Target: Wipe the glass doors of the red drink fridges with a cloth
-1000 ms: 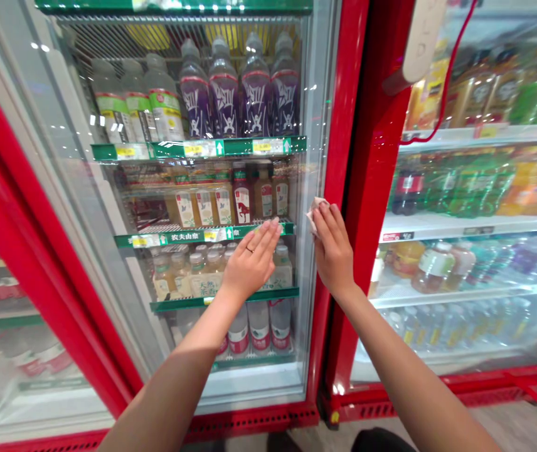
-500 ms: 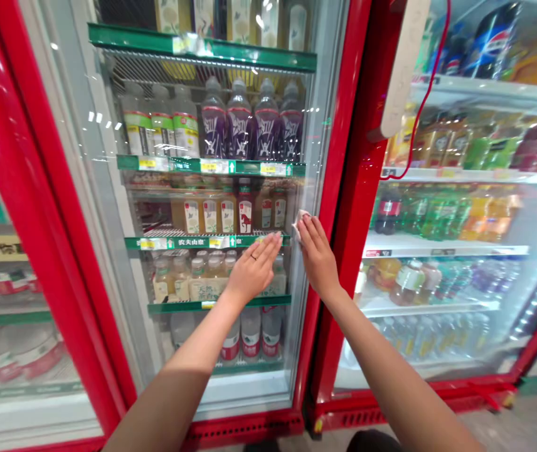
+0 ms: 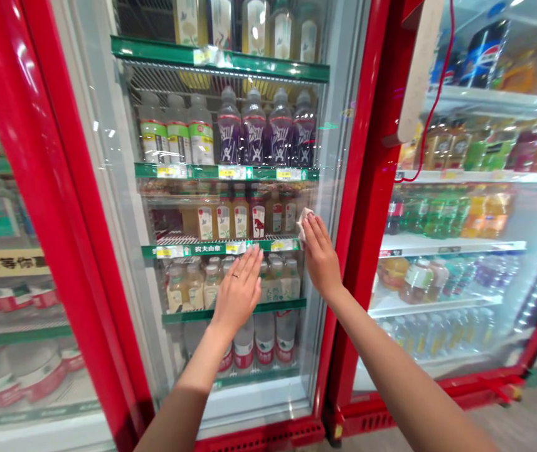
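My right hand (image 3: 322, 256) presses a crumpled white wipe (image 3: 303, 225) against the glass door (image 3: 327, 188) of a red-framed drinks fridge, near the door's right edge. Its fingers lie stretched over the wipe. To the left and slightly lower, my left hand (image 3: 236, 290) is open, fingers straight and close together, with a ring on one of them. It holds nothing and is at the glass, in front of the lower shelves; whether the palm touches cannot be told. Bottles of purple drink (image 3: 254, 132) and juice bottles (image 3: 240, 216) stand behind the pane.
The red door frame (image 3: 362, 138) runs along the right of the pane. Beside it hangs a white power strip (image 3: 416, 81) with a red cord (image 3: 438, 69). A second lit fridge with a white shelf (image 3: 457, 246) stands right, and another red-framed fridge (image 3: 52, 157) left.
My left hand has moved left and slightly down across the glass. My right hand with the wipe has shifted a little left relative to the door. The camera view has shifted slightly.
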